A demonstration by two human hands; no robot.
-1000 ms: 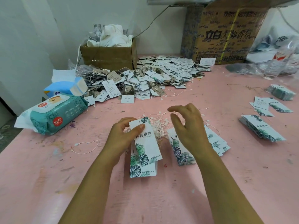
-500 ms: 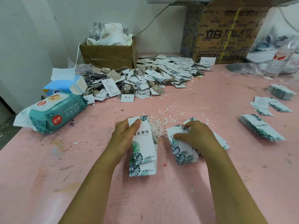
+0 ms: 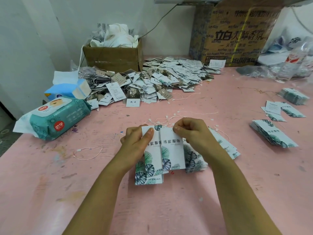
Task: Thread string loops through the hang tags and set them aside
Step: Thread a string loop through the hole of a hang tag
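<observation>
The left hand (image 3: 133, 145) grips a stack of hang tags (image 3: 149, 168) on the pink worktop (image 3: 67, 184), thumb on top. The right hand (image 3: 191, 133) pinches the top edge of one tag (image 3: 171, 153) beside it, with string loops (image 3: 162, 120) just behind.

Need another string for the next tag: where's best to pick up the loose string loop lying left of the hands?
Probably pinch the loose string loop at its white clasp, its only thicker part; the cord lies flat on the pink table. Come straight down from above, at the loop's left end.
</observation>
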